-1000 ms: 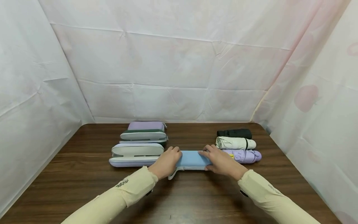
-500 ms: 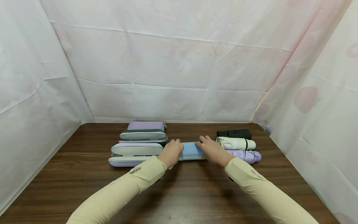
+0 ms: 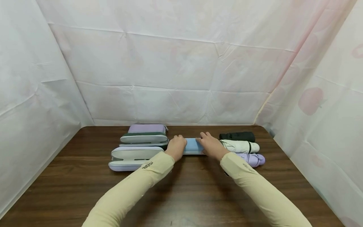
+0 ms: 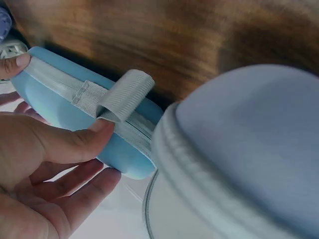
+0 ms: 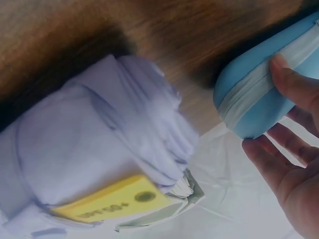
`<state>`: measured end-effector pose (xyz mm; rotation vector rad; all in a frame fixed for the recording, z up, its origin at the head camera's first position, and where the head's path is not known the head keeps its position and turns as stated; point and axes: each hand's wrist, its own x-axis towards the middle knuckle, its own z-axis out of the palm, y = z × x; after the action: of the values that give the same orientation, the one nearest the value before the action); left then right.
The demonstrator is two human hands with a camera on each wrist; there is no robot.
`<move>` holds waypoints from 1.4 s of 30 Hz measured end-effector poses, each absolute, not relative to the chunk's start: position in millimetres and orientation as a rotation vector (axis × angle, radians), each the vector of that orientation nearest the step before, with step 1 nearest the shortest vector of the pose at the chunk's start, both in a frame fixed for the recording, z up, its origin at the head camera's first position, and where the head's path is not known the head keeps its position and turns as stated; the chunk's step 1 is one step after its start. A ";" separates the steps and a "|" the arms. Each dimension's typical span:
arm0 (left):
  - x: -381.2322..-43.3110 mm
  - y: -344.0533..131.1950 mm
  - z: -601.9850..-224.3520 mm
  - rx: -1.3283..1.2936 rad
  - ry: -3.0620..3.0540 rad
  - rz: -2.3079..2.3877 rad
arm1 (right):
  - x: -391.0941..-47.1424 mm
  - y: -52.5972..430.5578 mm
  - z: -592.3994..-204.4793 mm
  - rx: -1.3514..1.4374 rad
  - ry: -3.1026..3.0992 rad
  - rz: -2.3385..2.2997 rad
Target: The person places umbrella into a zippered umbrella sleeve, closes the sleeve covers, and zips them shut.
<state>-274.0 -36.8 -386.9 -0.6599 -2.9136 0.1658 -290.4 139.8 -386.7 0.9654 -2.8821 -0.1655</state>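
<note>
A light blue zippered case (image 3: pixel 192 144) lies lengthwise between the two hands at mid-table. My left hand (image 3: pixel 176 147) grips its left end. In the left wrist view the thumb presses the front zipper band beside a grey fabric loop (image 4: pixel 127 94), with the fingers on the opposite side. At the right end, my right hand (image 3: pixel 212 146) holds the case between thumb and fingertips, the thumb on the zipper band (image 5: pixel 249 92). The zipper looks closed along the parts that show. The hands cover both ends of the case in the head view.
Left stand a gaping pale lavender case (image 3: pixel 124 166), a gaping dark green case (image 3: pixel 143 139) and a purple case (image 3: pixel 146 128) behind. Right lie folded umbrellas: black (image 3: pixel 237 136), white (image 3: pixel 239 146) and purple (image 3: pixel 253 159) with a yellow tag (image 5: pixel 117 199). Cloth (image 3: pixel 170 63) walls the table.
Both hands have moved the blue case away from the body, toward the back of the table. It now sits level with the gap between the green case and the white umbrella.
</note>
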 end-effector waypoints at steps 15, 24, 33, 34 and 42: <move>-296.6 -26.3 -398.5 -0.518 -2.889 0.181 | -308.1 128.8 -392.1 0.817 -2.956 -0.158; -308.5 -21.1 -399.6 -0.482 -2.822 0.271 | -315.2 126.7 -392.9 0.716 -2.951 -0.135; -316.7 -27.1 -393.3 -0.474 -2.804 0.282 | -324.3 124.2 -387.8 0.679 -2.945 -0.093; -317.6 -28.3 -393.4 -0.470 -2.823 0.260 | -324.7 124.1 -387.6 0.672 -2.953 -0.087; -309.1 -24.5 -394.3 -0.301 -2.974 0.265 | -325.3 127.9 -398.1 0.645 -2.951 -0.040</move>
<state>-309.1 -24.5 -394.3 -0.3006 -2.9743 0.2650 -325.3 127.9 -398.1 0.6453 -2.9514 -0.0404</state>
